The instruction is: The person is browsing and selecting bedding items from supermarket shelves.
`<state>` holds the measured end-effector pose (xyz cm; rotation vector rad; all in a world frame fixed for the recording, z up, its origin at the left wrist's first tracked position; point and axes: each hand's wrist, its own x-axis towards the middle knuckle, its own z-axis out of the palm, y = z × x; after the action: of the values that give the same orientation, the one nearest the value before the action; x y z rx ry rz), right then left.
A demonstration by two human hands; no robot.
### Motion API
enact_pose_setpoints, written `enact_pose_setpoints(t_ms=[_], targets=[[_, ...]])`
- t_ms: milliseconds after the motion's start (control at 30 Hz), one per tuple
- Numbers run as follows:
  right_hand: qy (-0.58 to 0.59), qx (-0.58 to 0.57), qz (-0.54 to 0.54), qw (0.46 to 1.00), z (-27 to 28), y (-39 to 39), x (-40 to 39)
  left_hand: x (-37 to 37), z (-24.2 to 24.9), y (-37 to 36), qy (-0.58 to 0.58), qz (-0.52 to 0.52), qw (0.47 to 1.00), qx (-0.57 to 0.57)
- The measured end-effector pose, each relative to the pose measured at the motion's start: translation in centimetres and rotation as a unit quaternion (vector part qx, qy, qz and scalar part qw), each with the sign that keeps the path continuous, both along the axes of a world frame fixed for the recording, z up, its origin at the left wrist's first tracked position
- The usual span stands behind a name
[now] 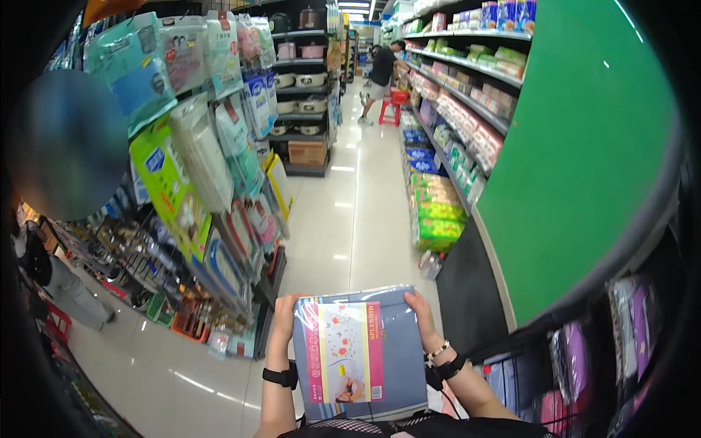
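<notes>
A flat bedding package (405, 358) is held in front of my body, with folded blue-grey fabric inside clear plastic. Its pink-edged paper label reads "SPLENDID" and faces up, turned sideways. My left hand (285, 312) grips the far left corner, and my right hand (421, 312) grips the far right corner. Both sets of fingers curl around the edges, partly hidden behind the package. A black band sits on each wrist, and the right one also has a beaded bracelet.
Hanging packaged goods (197, 153) line the left shelf end. Packed shelves (467, 102) run along the right, beside a green panel (591, 146). Down the tiled aisle (343, 212), a person (381, 69) stands near a red stool (391, 109). Plastic-wrapped textiles (569, 358) lie at lower right.
</notes>
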<state>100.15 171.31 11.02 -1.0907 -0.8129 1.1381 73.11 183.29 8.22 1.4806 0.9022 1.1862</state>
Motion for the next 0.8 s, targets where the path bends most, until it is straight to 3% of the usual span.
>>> enact_pose_setpoints(t_ms=[133,167,233,433,600,733,800], targets=[[0.020,0.003,-0.002,1.000,0.3,8.3,1.6,2.3,0.7,8.8,0.104,0.009,0.993,0.055],[0.039,0.000,-0.032,0.999,-0.1,10.0,1.7,2.9,0.2,10.8,0.103,0.008,0.993,0.055],[0.069,-0.014,-0.061,0.996,-0.1,12.1,1.5,2.8,0.2,12.7,0.003,-0.023,0.997,-0.073],[0.081,-0.013,0.009,0.997,-1.2,24.6,6.0,5.9,0.9,22.5,0.003,0.005,0.996,-0.084],[0.069,0.020,0.030,0.997,-1.3,35.4,12.0,12.1,0.8,32.8,0.004,0.034,0.999,-0.022],[0.099,0.059,0.047,0.992,1.0,45.0,17.8,18.2,6.2,40.1,-0.004,0.071,0.997,0.016],[0.095,0.078,0.054,0.991,2.1,49.1,21.2,21.2,6.6,44.4,-0.011,0.067,0.998,0.004]])
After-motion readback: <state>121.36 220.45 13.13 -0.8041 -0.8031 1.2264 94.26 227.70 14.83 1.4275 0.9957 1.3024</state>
